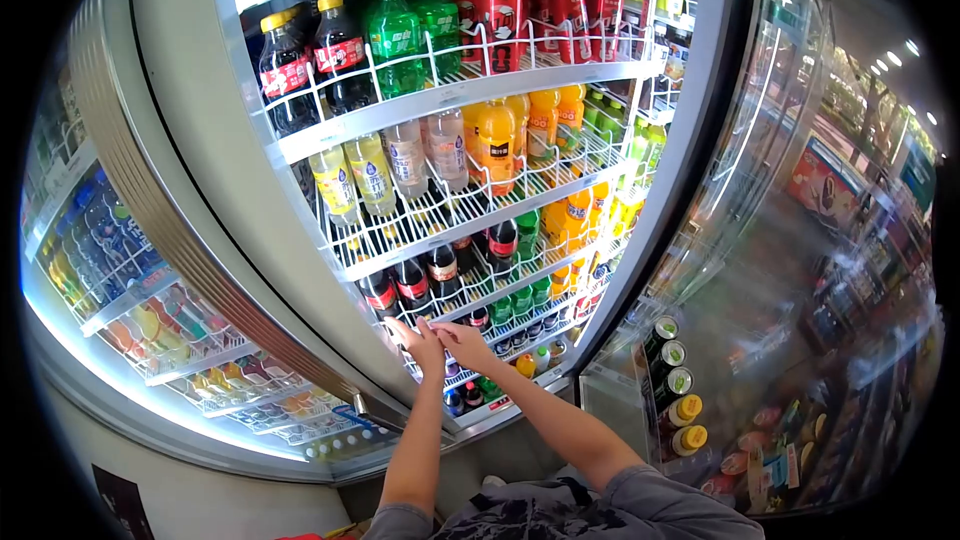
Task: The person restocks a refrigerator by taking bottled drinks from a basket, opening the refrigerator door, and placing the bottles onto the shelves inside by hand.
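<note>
Evidently close to each other, the left hand (418, 342) and the right hand (462, 345) reach out at the front of an upright cooler (190, 60), with the fingers bent inward. Neither hand visibly grasps a bottle; whether something small is pinched between the fingertips, or whether they touch, I cannot tell. Nearest are the dark bottles with red labels (411, 283), standing in a row on a wire shelf just beyond the hands. They face outward, probably so that each kind reads at a glance. Higher up, green bottles (392, 35) and red cans (500, 20) stand behind white wire rails, likely there to stop them tipping out, while orange bottles (497, 135) are grouped together, apparently sorted by drink.
</note>
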The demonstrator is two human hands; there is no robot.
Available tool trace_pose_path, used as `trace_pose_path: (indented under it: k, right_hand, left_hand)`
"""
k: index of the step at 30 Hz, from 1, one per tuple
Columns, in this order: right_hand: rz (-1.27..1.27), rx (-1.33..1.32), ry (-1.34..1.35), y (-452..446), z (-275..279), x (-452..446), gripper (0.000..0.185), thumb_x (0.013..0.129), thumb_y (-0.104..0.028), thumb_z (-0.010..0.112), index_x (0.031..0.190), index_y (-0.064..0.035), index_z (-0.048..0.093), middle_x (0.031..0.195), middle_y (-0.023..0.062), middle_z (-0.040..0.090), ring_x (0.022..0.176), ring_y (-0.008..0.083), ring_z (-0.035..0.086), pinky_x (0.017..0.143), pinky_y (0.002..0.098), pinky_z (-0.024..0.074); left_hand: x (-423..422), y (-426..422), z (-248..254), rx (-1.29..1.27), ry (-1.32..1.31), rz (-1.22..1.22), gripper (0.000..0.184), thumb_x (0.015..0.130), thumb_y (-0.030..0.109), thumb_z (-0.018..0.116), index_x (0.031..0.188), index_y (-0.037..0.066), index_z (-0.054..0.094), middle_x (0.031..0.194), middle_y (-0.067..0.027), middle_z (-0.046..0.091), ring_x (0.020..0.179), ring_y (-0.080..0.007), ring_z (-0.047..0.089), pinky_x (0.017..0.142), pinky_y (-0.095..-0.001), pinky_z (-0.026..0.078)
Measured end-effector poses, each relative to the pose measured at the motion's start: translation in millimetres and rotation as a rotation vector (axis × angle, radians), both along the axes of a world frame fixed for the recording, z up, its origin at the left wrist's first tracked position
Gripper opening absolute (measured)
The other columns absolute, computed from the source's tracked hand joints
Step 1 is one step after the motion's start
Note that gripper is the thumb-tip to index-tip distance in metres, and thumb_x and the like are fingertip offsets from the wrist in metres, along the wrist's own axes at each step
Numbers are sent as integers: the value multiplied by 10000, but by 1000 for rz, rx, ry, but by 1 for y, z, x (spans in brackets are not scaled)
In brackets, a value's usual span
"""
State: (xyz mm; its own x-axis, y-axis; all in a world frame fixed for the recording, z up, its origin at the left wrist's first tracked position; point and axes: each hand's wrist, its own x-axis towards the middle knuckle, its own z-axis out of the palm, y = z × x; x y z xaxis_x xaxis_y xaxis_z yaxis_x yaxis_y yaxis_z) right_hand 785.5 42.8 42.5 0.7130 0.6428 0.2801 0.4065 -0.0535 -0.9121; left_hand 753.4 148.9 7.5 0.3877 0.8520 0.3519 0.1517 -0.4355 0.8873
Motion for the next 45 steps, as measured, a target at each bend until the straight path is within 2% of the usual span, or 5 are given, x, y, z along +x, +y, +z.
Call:
trace_pose_path:
  k: [7,11,15,31,45]
  right_hand:
    - [-147,74,231,-66,2,-28,291,1006,-141,492,1240,-17,612,1069,120,702,929,156,678,822,282,543]
    - [-209,152,321,-109,-2,-49,297,1015,-139,480,1244,8,600,1066,112,695,923,156,679,800,275,545]
    - [-211,230,419,-156,2,-75,298,1023,-132,469,1256,15,583,1072,112,689,926,159,681,807,274,544]
    - [-56,342,377,-289,45,-195,310,1027,-174,479,1258,-1,590,1059,112,694,927,162,671,825,269,525]
    - [341,297,394,-184,83,-287,313,1030,-203,477,1226,3,607,1025,118,702,902,150,667,805,259,518]
  left_hand:
    - [-13,-60,-5,-209,-74,-363,633,981,189,497,1465,-119,230,1442,-319,361,1305,-395,404,1097,-395,298]
    - [-29,-104,-2,-204,-81,-538,560,1012,215,501,1485,-6,301,1378,-235,489,1144,-271,555,955,-340,443]
    - [-59,-146,16,-442,-137,-667,438,1022,175,477,1426,19,408,1318,-196,558,1157,-226,565,991,-328,439]
    - [-276,-250,51,-523,-184,-547,394,1038,253,469,1358,27,505,1184,-104,631,1029,-160,597,900,-296,451]
    - [-411,-193,89,-452,-331,-269,352,1022,204,493,1342,62,533,1165,-76,643,984,-125,607,835,-254,464]
